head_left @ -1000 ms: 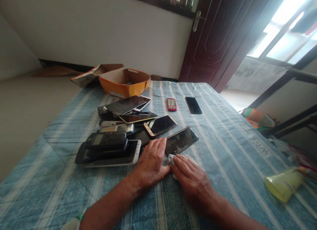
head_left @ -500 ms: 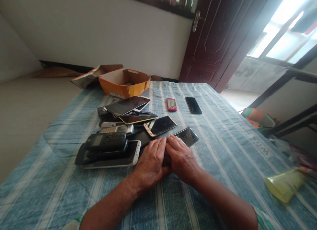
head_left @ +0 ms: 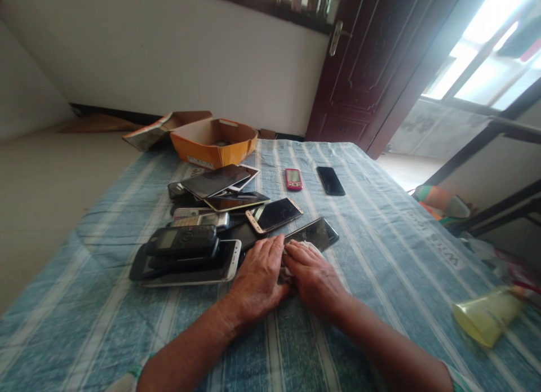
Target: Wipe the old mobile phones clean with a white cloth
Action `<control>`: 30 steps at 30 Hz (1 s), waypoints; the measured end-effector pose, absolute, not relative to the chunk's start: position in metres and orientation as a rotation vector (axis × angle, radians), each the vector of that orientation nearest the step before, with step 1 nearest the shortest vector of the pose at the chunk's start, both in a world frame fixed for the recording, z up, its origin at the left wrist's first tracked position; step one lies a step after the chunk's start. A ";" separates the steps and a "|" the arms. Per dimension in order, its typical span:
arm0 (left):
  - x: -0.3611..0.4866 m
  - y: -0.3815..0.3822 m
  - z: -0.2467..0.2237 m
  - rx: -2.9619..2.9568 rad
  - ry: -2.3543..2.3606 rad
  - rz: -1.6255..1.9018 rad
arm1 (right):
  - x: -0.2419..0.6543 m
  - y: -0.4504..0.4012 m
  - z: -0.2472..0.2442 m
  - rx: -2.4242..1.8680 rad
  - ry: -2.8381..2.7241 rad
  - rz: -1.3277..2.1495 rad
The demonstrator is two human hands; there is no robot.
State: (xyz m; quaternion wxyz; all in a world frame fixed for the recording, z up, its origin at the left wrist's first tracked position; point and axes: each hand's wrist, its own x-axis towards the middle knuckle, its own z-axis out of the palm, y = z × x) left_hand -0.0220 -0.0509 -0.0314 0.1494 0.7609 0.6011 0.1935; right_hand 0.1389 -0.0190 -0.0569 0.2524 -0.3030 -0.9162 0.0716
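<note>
My left hand rests low over the table, its fingers together and curved; whatever lies under them is hidden. Close against it on the right, my right hand presses a crumpled whitish cloth or tissue, which shows past its fingertips and between the two hands. Just beyond my fingers lies a dark smartphone. A gold-framed smartphone is a little farther off. To the left of my left hand, a black keypad phone sits on top of a white-edged smartphone.
More phones are heaped at the left. A pink keypad phone and a black smartphone lie apart farther back. An orange cardboard box stands open at the far left. A yellow translucent cup lies at the right.
My right hand has slid slightly right and toward me, and its fingers have drawn back a little. More of the whitish cloth and the dark smartphone now shows. My left hand is nearly still.
</note>
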 end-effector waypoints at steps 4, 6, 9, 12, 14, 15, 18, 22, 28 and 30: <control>-0.023 -0.050 -0.032 2.187 1.732 0.547 | 0.132 -0.006 -0.053 -0.901 -2.480 0.224; -0.023 -0.049 -0.031 2.184 1.730 0.529 | 0.130 0.001 -0.052 -0.942 -2.486 0.219; -0.023 -0.049 -0.029 2.161 1.728 0.500 | 0.135 0.012 -0.050 -1.054 -2.481 0.217; -0.023 -0.050 -0.027 2.142 1.737 0.478 | 0.146 0.025 -0.049 -1.216 -2.433 0.226; -0.022 -0.050 -0.025 2.142 1.744 0.467 | 0.155 0.035 -0.049 -1.326 -2.398 0.224; -0.021 -0.050 -0.025 2.143 1.748 0.462 | 0.159 0.040 -0.048 -1.381 -2.380 0.220; -0.021 -0.051 -0.025 2.145 1.752 0.441 | 0.166 0.050 -0.047 -1.521 -2.324 0.207; -0.021 -0.051 -0.028 2.154 1.754 0.451 | 0.158 0.043 -0.047 -1.502 -2.330 0.132; -0.024 -0.051 -0.030 2.165 1.749 0.469 | 0.129 0.011 -0.049 -1.158 -2.457 0.143; -0.024 -0.051 -0.030 2.177 1.733 0.510 | 0.122 0.002 -0.049 -1.063 -2.488 0.181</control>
